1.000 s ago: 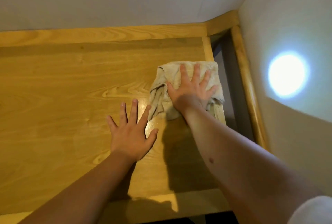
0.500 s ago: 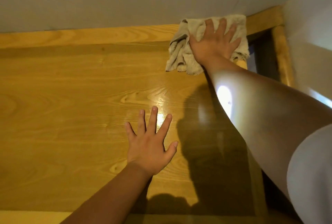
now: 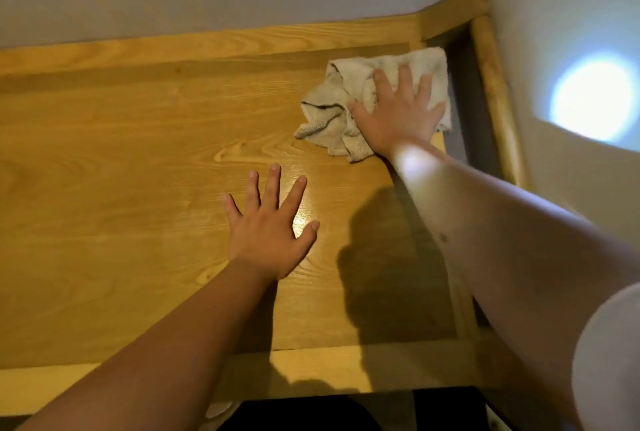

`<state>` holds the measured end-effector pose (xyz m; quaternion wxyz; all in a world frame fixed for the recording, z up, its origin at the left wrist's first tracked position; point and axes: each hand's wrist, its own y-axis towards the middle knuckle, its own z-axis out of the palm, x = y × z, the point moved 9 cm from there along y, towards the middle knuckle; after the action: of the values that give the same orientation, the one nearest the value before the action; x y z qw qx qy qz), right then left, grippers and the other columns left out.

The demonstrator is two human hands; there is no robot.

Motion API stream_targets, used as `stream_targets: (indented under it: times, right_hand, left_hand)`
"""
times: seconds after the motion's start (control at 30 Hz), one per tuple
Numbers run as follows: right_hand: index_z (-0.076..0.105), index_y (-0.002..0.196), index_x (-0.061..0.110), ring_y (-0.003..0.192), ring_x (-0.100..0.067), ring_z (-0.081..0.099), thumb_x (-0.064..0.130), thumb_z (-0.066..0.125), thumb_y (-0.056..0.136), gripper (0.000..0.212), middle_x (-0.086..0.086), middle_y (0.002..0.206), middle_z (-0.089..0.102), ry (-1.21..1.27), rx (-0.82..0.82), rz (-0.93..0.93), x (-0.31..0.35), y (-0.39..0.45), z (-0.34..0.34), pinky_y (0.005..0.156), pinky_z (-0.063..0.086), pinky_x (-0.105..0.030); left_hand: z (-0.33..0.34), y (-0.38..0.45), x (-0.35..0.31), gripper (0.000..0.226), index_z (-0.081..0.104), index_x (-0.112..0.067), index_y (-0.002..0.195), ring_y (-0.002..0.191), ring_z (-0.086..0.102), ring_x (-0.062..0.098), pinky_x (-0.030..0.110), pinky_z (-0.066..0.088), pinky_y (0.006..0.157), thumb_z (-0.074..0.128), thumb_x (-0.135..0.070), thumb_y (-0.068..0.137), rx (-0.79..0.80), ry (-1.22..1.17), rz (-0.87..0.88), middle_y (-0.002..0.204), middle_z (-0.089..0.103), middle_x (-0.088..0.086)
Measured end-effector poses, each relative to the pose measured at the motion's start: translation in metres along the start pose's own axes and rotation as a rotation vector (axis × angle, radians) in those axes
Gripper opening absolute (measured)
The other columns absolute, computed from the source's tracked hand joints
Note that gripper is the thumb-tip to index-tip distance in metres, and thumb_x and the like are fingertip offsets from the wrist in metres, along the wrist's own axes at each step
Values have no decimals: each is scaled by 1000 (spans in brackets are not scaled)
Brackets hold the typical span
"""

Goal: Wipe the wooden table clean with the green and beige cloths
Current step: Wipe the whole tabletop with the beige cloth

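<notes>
Mid-task: right hand (image 3: 398, 115) flat on beige cloth (image 3: 337, 112), upper right of wooden table (image 3: 121, 153); left hand (image 3: 268, 226) splayed, empty; green cloth unseen.

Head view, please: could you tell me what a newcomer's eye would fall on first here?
Probably the bright round light patch on the wall at far right. Next, the right hand pressing flat on a crumpled beige cloth at the far right corner of the wooden table. The left hand rests spread on bare wood nearer the middle.
</notes>
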<state>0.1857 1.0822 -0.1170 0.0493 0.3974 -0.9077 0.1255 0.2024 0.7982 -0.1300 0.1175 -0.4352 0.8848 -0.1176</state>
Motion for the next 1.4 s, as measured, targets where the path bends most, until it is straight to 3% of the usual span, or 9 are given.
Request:
stream_targets:
  times: [0.2,0.5,0.73,0.9,1.0,1.07,1.13,1.27,1.4]
  right_hand:
    - [17,150,44,149,-39,0,85,24,78,82,2,166,7,26,-6,8,-29,-81,9,103,16,-73]
    - [5,150,47,150,-35,-6,88,20,75,86,5,166,-5,-17,48,70,-59,-198,36,107,9,-68]
    - [10,151,43,149,-37,0,84,26,77,86,1,166,2,-29,11,92,-69,-285,46,108,8,-68]
    - [8,152,41,149,-37,-7,83,24,76,89,-2,166,-3,-16,84,83,-73,-327,51,114,2,-64]
    - [0,153,42,148,-35,-16,86,19,77,90,0,166,-11,-4,154,89,-72,-328,49,115,-5,-60]
    - [3,153,43,149,-37,-10,88,20,76,91,-1,166,-7,0,176,63,-70,-328,43,114,0,-61]
    - [15,153,41,147,-42,12,89,23,76,91,-4,165,12,-18,157,-1,-70,-326,27,112,17,-61]
    - [26,149,34,115,-34,54,69,41,87,73,-6,139,48,48,76,-102,-89,-300,-14,85,49,-47]
    - [16,152,39,101,-29,57,44,55,93,71,-10,132,44,-9,246,-10,-109,-263,-14,73,53,-40]
  left_hand:
    - [2,0,1,76,-1,-48,155,154,-12,33,71,0,114,18,-78,88,-27,6,-4,169,-10,-2]
    - [1,-1,0,77,-1,-47,156,154,-11,34,72,-1,114,14,-78,87,-49,25,2,170,-9,-1]
    - [0,-2,-3,79,-8,-44,157,152,-15,41,75,-2,112,12,-78,88,72,68,-28,168,-17,1]
    - [-3,-31,-26,76,15,-30,159,152,-7,44,72,4,114,27,-71,96,120,-145,-94,170,-3,3]
    - [-5,-57,-56,67,32,-24,154,152,10,38,68,14,117,27,-64,100,129,-338,-38,166,20,5]
    - [-9,-75,-81,61,44,-18,144,140,36,33,59,33,111,33,-60,100,111,-417,69,152,44,10]
    - [-10,-89,-100,61,47,-15,141,127,49,31,47,44,100,41,-59,98,102,-459,134,142,55,10]
    - [-2,-95,-109,71,45,-13,141,117,58,31,40,49,89,52,-64,92,156,-568,20,134,60,10]
    - [3,-97,-103,47,57,-17,119,89,60,25,34,46,66,61,-55,91,199,-484,13,94,61,0]
